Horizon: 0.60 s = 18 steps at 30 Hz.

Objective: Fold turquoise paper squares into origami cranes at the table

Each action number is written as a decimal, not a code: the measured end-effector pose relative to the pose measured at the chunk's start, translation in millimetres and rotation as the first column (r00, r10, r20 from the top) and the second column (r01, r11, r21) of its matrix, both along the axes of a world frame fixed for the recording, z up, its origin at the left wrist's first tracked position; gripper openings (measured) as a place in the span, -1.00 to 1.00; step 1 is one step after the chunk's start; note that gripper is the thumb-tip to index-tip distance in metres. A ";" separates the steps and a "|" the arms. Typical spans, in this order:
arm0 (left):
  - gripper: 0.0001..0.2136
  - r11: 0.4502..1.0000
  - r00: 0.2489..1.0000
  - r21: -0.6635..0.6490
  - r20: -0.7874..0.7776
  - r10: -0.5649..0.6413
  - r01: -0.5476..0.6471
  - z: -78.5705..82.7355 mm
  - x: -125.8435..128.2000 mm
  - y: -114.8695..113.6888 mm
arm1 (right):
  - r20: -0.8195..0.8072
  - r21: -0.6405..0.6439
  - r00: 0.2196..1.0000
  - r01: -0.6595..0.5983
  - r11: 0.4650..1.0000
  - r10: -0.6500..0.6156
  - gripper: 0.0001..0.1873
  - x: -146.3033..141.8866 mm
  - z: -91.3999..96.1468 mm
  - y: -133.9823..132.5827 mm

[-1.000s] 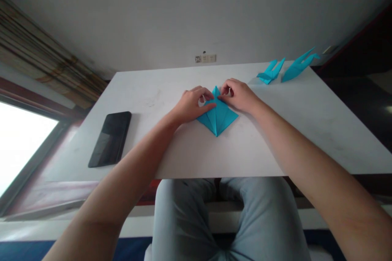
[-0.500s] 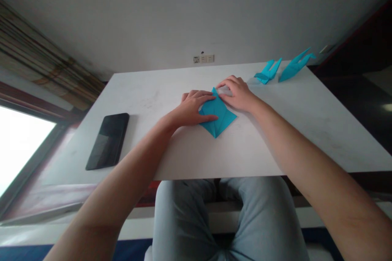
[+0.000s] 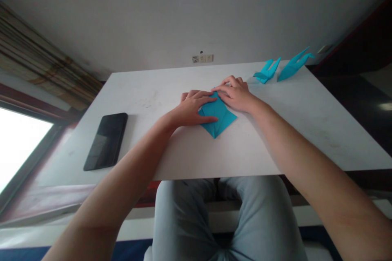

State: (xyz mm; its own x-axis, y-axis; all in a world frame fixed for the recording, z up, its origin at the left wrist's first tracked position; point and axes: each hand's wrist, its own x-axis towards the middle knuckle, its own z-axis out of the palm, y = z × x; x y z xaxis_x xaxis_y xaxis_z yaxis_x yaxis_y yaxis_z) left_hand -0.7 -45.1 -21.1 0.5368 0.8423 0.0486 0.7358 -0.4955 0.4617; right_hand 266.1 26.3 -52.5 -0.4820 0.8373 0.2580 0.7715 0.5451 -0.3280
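On tbl [image 3: 183, 161], folded blue ppr [image 3: 225, 119], L fingers [image 3: 206, 100] spread atop, R fingers [image 3: 222, 88] at far tip, pinch unclear

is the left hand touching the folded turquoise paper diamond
Touching. The head view shows it: the left hand has its thumb and fingertips laid over the folded turquoise paper diamond, pressed against its upper face.

Arms [image 3: 128, 179] outstretched, right fingers [image 3: 222, 88] apparently bent
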 end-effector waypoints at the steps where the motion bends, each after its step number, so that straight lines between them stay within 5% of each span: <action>1: -0.14 1.000 1.000 0.000 -0.004 0.003 -0.003 0.3 0.3 -0.4 | 0.003 0.004 1.000 0.004 1.000 -0.004 -0.55 -0.1 -0.3 0.2; 13: -0.15 1.000 1.000 0.008 0.001 0.004 -0.004 -1.1 -0.1 0.5 | 0.007 0.044 1.000 -0.003 0.999 0.003 -0.35 2.9 -9.3 6.1; 18: -0.15 1.000 1.000 0.010 -0.004 0.007 -0.007 -1.7 -0.1 -0.1 | -0.015 0.029 0.999 -0.042 0.999 0.043 -0.53 2.1 -7.0 1.8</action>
